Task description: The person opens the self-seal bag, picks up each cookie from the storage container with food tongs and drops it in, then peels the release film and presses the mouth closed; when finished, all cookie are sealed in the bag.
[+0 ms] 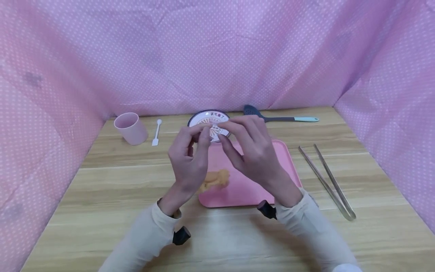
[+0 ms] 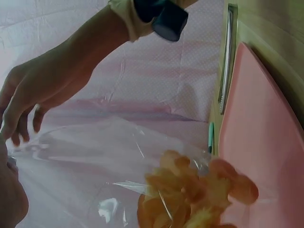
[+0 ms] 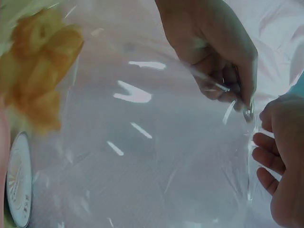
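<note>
A clear plastic bag [image 3: 142, 118] hangs below the hands, with several rounded yellow-orange pieces [image 2: 190, 194] gathered at its bottom. My left hand [image 1: 190, 158] pinches the bag's upper edge between thumb and index finger; the right wrist view shows this pinch at the edge's corner. My right hand [image 1: 256, 151] is close beside it, its index fingertip right at the left fingertips. The right thumb and index tip stand apart in the head view, and the other right fingers bend loosely. In the head view the bag's film hardly shows, and the left hand partly covers the pieces.
Beneath the hands lies a pink tray [image 1: 251, 192]. Behind it are a patterned plate [image 1: 200, 118] and a slotted spatula [image 1: 278, 119]. Metal tongs [image 1: 334, 185] lie on the right. A pink cup [image 1: 132, 130] and a small white spatula [image 1: 156, 133] are at the left.
</note>
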The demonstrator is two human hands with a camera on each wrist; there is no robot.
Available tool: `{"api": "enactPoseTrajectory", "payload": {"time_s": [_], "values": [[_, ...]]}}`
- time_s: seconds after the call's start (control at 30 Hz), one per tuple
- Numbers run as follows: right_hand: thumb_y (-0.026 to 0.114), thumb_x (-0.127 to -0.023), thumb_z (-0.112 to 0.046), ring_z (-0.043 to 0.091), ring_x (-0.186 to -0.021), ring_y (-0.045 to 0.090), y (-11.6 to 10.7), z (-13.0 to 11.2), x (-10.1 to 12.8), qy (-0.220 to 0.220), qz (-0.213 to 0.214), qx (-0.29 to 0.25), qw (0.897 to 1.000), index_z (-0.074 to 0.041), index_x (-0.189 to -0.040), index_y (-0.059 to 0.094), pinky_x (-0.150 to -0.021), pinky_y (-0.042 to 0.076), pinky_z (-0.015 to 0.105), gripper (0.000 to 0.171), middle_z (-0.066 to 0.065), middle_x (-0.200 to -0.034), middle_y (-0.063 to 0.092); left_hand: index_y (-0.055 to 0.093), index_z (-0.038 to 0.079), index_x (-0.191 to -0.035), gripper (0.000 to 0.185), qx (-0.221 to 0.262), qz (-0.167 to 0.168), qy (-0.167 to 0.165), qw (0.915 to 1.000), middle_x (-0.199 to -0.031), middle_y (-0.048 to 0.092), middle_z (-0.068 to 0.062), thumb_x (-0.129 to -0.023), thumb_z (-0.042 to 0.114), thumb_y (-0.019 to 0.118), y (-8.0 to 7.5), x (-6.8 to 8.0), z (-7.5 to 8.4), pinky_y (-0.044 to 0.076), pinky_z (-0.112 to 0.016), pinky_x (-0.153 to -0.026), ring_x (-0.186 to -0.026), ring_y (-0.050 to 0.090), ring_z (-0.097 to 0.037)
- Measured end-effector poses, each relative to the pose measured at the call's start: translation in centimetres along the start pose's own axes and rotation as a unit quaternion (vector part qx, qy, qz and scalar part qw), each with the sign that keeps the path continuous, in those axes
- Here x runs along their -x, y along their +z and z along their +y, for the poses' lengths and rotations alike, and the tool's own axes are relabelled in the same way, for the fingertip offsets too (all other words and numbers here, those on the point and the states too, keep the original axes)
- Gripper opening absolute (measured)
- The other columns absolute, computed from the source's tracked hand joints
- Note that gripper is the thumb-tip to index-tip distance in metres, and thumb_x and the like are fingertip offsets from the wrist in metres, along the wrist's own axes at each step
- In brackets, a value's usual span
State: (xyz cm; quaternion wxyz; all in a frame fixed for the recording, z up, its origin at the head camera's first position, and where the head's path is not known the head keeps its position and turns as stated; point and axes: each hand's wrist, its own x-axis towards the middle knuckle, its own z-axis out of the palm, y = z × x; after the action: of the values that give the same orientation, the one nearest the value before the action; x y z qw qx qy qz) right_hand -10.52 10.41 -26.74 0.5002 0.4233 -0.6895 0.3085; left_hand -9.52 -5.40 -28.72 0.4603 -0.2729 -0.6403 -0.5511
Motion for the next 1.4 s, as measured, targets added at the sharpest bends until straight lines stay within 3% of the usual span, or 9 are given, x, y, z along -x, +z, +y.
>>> {"api": "enactPoseTrajectory", "payload": {"time_s": [0.13, 0.57, 0.73, 1.03, 1.2, 1.33, 1.4], "values": [[0.070, -0.096, -0.003, 0.039, -0.091, 0.061, 0.6, -0.1, -0.9, 0.002, -0.020, 0.004, 1.000, 0.007, -0.112, 0.068, -0.075, 0.049, 0.048, 0.019, 0.020, -0.103, 0.068, 0.070, -0.008, -0.100, 0.008, 0.002, -0.009, 0.005, 0.9999, -0.076, 0.059, -0.012, -0.097, -0.007, 0.063, 0.3, 0.1, 0.2, 0.029, -0.021, -0.051, -0.065, 0.050, -0.017], [0.073, -0.094, -0.001, 0.037, -0.091, 0.060, 0.9, 0.2, -0.7, 0.027, -0.008, -0.037, 0.999, 0.007, -0.106, 0.068, -0.081, 0.048, 0.046, 0.015, 0.018, -0.099, 0.069, 0.072, -0.007, -0.102, 0.012, 0.015, -0.008, -0.020, 0.9997, -0.077, 0.057, -0.009, -0.100, -0.004, 0.061, 0.7, 0.8, 0.5, 0.026, -0.022, -0.049, -0.065, 0.048, -0.017], [0.072, -0.095, 0.000, 0.036, -0.092, 0.059, 1.0, 0.1, -0.6, 0.041, 0.001, -0.042, 0.998, 0.005, -0.105, 0.071, -0.084, 0.047, 0.047, 0.012, 0.017, -0.098, 0.068, 0.071, -0.009, -0.103, 0.012, 0.028, -0.012, -0.015, 0.9994, -0.078, 0.058, -0.010, -0.100, -0.003, 0.061, 0.8, 0.8, 0.5, 0.032, -0.021, -0.052, -0.066, 0.050, -0.018], [0.075, -0.086, 0.008, 0.037, -0.086, 0.057, 1.0, 0.4, -0.9, 0.002, 0.006, -0.010, 1.000, 0.003, -0.100, 0.072, -0.078, 0.047, 0.048, 0.015, 0.016, -0.091, 0.067, 0.070, -0.010, -0.102, 0.011, 0.024, -0.020, -0.007, 0.9995, -0.079, 0.060, -0.013, -0.099, -0.005, 0.062, 0.6, 0.4, 0.5, 0.037, -0.020, -0.056, -0.067, 0.052, -0.019], [0.073, -0.088, 0.006, 0.035, -0.086, 0.059, 1.3, 0.4, -1.1, 0.007, 0.020, 0.004, 1.000, 0.001, -0.097, 0.072, -0.074, 0.042, 0.047, 0.010, 0.013, -0.090, 0.069, 0.071, -0.009, -0.102, 0.011, 0.009, -0.018, -0.005, 0.9998, -0.079, 0.062, -0.012, -0.098, -0.005, 0.062, 0.5, 0.1, 0.4, 0.035, -0.020, -0.054, -0.067, 0.052, -0.018], [0.069, -0.094, 0.001, 0.032, -0.083, 0.059, 1.5, 0.3, -1.3, 0.018, 0.034, 0.015, 0.999, 0.001, -0.094, 0.071, -0.073, 0.039, 0.047, 0.003, 0.011, -0.087, 0.069, 0.072, -0.009, -0.101, 0.011, -0.003, -0.023, 0.002, 0.9997, -0.080, 0.064, -0.012, -0.097, -0.007, 0.063, 0.4, -0.2, 0.4, 0.040, -0.021, -0.058, -0.068, 0.054, -0.019], [0.065, -0.098, -0.002, 0.032, -0.081, 0.058, 1.6, 0.2, -1.4, 0.023, 0.040, 0.017, 0.999, 0.001, -0.094, 0.070, -0.073, 0.038, 0.047, 0.008, 0.011, -0.086, 0.068, 0.072, -0.009, -0.101, 0.011, -0.012, -0.028, 0.009, 0.9995, -0.080, 0.064, -0.013, -0.096, -0.009, 0.064, 0.3, -0.4, 0.4, 0.044, -0.021, -0.062, -0.069, 0.056, -0.021]]}}
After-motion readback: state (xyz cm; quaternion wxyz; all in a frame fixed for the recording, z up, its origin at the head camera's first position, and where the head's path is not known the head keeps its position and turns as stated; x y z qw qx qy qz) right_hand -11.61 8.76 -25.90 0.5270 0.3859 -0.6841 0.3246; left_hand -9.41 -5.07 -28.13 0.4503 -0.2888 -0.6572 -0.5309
